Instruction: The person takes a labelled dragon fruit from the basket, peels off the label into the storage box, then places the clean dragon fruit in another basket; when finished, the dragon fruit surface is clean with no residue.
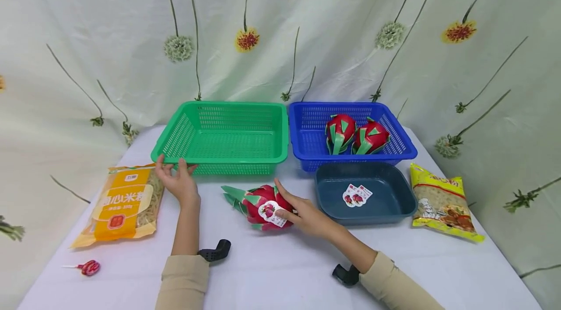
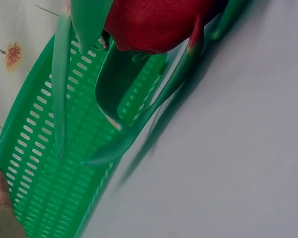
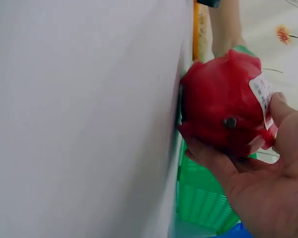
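A dragon fruit (image 1: 262, 205) with red skin, green leaf tips and white stickers lies on the table in the head view, leaves pointing left. My right hand (image 1: 307, 212) grips its right end, thumb by the stickers; the right wrist view shows the fingers (image 3: 213, 161) around the dragon fruit (image 3: 223, 101). At the front left corner of a green basket (image 1: 236, 159), my left hand (image 1: 178, 181) holds the rim. In the left wrist view the dragon fruit (image 2: 158, 25) hangs large across the top, hiding part of the green basket (image 2: 39, 148).
A blue basket (image 1: 350, 157) holds two dragon fruits (image 1: 342, 130). Before it stands a dark blue tray (image 1: 324, 193) with stickers (image 1: 357, 195). Packaged noodles (image 1: 124, 203) and a lollipop (image 1: 89, 267) lie left; a yellow food bag (image 1: 444, 203) lies right.
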The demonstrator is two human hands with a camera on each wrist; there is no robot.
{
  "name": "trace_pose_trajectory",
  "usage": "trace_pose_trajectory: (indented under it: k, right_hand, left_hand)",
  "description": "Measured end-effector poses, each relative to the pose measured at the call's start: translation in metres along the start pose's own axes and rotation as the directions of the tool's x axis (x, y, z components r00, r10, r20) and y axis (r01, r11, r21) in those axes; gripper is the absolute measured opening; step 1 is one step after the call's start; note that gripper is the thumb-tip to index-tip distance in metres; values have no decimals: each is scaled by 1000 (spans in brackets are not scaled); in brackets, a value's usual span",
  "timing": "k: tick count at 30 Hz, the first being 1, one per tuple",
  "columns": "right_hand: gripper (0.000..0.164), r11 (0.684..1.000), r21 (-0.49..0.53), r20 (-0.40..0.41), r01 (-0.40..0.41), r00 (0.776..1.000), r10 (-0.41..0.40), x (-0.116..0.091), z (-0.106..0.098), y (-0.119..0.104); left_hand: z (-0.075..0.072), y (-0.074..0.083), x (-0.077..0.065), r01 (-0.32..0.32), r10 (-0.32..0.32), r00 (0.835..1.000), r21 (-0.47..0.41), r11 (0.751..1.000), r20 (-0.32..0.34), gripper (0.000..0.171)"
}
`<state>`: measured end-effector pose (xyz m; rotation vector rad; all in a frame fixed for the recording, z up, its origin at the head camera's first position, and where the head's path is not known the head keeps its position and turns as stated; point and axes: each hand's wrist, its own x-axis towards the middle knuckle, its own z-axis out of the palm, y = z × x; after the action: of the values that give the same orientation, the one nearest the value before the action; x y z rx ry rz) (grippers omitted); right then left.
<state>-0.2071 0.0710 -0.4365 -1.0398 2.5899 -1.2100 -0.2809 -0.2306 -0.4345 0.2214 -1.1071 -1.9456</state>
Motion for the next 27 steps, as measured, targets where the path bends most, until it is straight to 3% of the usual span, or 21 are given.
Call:
trace_pose_trajectory:
  k: [9, 17, 21, 25, 27]
  right_hand:
    - [61, 988, 108, -86, 113, 991, -104, -1, 4, 13]
    - [93, 988, 96, -51, 125, 991, -120, -1, 8, 20]
    - [86, 965, 243, -82, 102, 993, -85, -1, 9, 20]
    - [77, 905, 417, -111, 83, 993, -40, -3, 5, 11]
    - [74, 891, 444, -120, 90, 992, -41, -4, 2, 5]
  left_hand:
    - [-1, 0, -1, -2, 2, 1000, 21, 1000, 2, 50]
    - [-2, 2, 1, 17, -18, 1000, 53, 998, 11, 50]
    - [-4, 4, 0, 64, -61, 998, 131, 989, -29, 48]
    - [0, 14, -6, -2, 35, 994, 303, 953, -102, 38]
    - [4, 25, -10, -92, 121, 991, 400, 912, -49, 32]
